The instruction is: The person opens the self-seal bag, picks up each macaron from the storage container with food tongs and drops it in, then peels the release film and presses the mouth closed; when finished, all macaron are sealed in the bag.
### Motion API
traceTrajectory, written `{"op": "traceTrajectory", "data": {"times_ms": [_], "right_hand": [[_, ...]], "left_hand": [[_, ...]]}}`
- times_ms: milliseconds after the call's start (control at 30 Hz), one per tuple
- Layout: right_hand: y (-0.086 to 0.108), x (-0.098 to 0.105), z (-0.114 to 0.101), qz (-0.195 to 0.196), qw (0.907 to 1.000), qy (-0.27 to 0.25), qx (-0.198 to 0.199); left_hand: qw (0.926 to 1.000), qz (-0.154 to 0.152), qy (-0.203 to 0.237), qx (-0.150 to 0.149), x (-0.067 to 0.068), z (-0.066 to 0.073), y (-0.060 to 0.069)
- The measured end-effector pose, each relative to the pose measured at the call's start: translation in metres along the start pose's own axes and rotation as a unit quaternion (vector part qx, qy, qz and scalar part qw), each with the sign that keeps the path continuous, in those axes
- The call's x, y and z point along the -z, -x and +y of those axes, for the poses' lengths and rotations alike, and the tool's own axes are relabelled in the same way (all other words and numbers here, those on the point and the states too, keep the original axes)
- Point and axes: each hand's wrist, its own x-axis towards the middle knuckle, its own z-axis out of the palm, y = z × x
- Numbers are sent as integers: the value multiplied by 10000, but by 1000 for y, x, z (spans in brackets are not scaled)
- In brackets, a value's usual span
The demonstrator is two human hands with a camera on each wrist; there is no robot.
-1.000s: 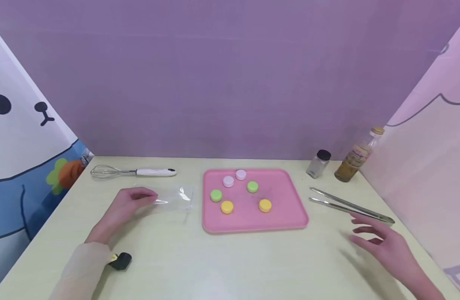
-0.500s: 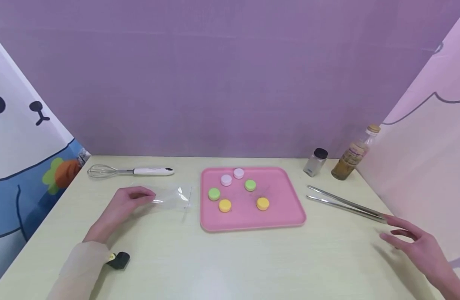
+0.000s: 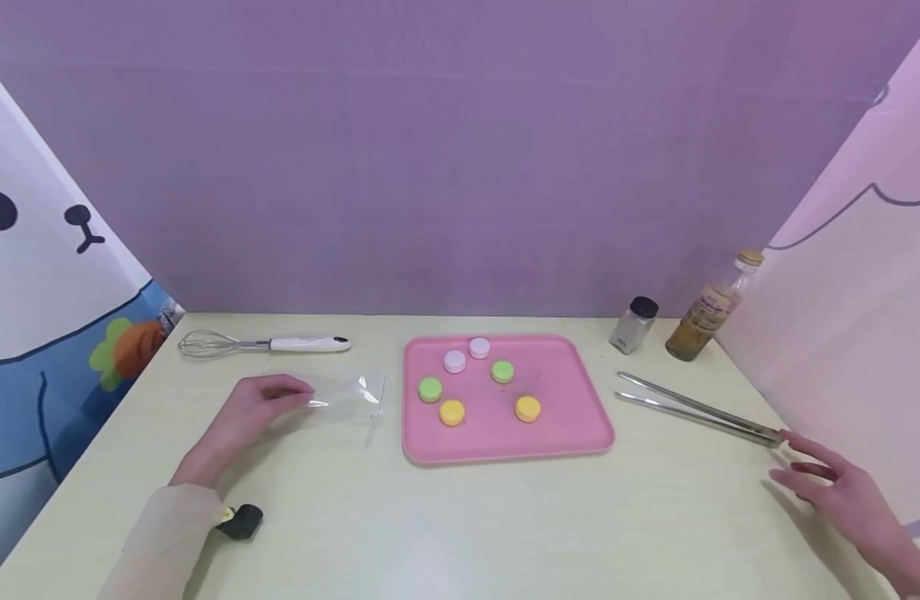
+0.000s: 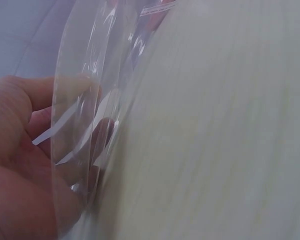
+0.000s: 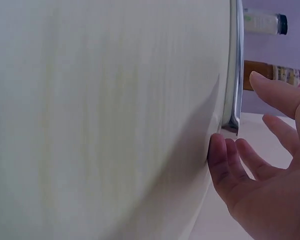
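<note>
My left hand pinches the left edge of a clear plastic bag lying on the table. The left wrist view shows the bag in front of the fingers of that hand. At the right, silver tongs lie slanted, arms spread toward the tray. My right hand is beside their near end, fingers loosely bent and holding nothing; whether a fingertip touches the metal, I cannot tell. In the right wrist view, the tongs appear beyond the spread fingers of this hand.
A pink tray holds several small round pieces in lilac, green and yellow. Behind the bag lies a whisk. A black-capped jar and a corked bottle stand at the back right. Near my left sleeve is a black object.
My right hand has shifted right, from below the tongs' near part to beside their end. The left hand keeps its pinch on the bag, and the head view has shifted slightly.
</note>
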Motion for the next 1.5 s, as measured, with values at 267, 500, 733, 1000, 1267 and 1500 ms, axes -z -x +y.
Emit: {"op": "traceTrajectory", "data": {"times_ms": [267, 500, 733, 1000, 1267, 1500], "right_hand": [[-14, 5, 7, -76, 9999, 7, 121], [-34, 4, 11, -4, 9996, 80, 257], [-52, 0, 3, -90, 9974, 630, 333], [-66, -9, -1, -376, 9939, 861, 573], [-75, -18, -8, -553, 9912, 1011, 650], [-78, -23, -13, -486, 9883, 1212, 793]], "left_hand": [[10000, -29, 62, 11, 3, 0, -2], [10000, -42, 17, 61, 5, 5, -3], [10000, -36, -34, 60, 4, 4, -4], [10000, -42, 11, 62, 1, 0, -3], [9999, -58, -45, 99, -1, 0, -2], [10000, -28, -16, 78, -3, -2, -1]]}}
